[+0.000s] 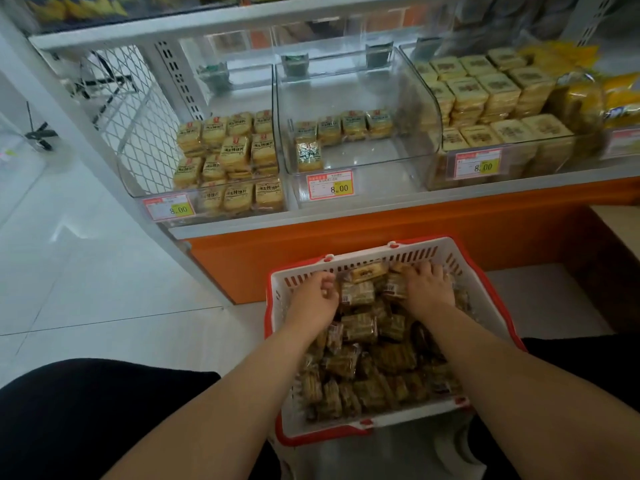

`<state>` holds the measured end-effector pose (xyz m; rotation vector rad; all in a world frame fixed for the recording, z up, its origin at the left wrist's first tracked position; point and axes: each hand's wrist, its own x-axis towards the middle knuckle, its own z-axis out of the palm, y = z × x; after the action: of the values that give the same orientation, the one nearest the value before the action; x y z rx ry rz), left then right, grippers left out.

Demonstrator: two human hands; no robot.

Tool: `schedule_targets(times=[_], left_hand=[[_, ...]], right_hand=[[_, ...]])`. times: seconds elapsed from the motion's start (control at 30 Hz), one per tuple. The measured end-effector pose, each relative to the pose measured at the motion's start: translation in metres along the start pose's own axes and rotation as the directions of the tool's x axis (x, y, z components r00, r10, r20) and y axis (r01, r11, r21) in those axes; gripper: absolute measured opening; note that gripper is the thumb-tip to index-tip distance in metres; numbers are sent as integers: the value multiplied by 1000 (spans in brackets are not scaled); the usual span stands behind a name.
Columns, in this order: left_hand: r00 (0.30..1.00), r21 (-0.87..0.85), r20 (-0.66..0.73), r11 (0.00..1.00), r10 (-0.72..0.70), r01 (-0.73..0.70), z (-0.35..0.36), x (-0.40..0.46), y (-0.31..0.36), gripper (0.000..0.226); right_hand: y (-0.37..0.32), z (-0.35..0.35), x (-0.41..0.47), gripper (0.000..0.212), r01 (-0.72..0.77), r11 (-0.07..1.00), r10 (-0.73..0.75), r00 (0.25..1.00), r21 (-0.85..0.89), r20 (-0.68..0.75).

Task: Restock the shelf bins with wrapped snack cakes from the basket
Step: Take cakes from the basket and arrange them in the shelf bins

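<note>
1. The basket (367, 429), white with a red rim, stands on the floor (104, 271) in front of the orange shelf base (381, 233). It is full of wrapped snack cakes (360, 327) in clear, brownish wrappers.
2. Above the basket, three clear bins stand side by side on the shelf. The middle bin (356, 109), straight above the basket, holds only one short row of packets at the back and one packet in front. The left bin (207, 161) is well filled with yellow packets. The right bin (502, 109) carries tall stacks of pale packets.
3. Each bin has a price label (330, 185) on its front wall.
4. The left hand (313, 294) is at the far left corner of the basket. Its fingers are curled, and I cannot tell if they hold a cake.
5. The right hand (427, 289) lies on the cakes at the far right of the basket, the fingers spread and bent down over them.
</note>
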<state>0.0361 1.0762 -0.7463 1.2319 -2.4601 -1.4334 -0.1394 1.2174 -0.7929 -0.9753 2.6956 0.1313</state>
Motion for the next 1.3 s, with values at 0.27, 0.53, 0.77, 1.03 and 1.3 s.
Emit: schedule_targets(times=[0.27, 0.53, 0.77, 1.03, 1.3], left_hand=[[999, -180, 50, 984, -3, 12, -36, -12, 30, 46], [937, -16, 124, 945, 326, -327, -93, -46, 87, 95], [851, 204, 60, 828, 521, -522, -118, -44, 97, 104], [804, 297, -11, 769, 595, -566, -129, -34, 85, 101], [825, 379, -185, 814, 533, -441, -207, 9, 101, 94]], right_hand=[[-18, -74, -16, 49, -85, 696, -238, 910, 713, 340], [-49, -170, -58, 38, -248, 152, -534, 794, 957, 290], [-64, -195, -67, 47, -211, 84, -599, 771, 974, 219], [-96, -175, -53, 29, -46, -58, -438, 899, 997, 16], [-151, -211, -17, 33, 391, 182, -324, 890, 902, -321]])
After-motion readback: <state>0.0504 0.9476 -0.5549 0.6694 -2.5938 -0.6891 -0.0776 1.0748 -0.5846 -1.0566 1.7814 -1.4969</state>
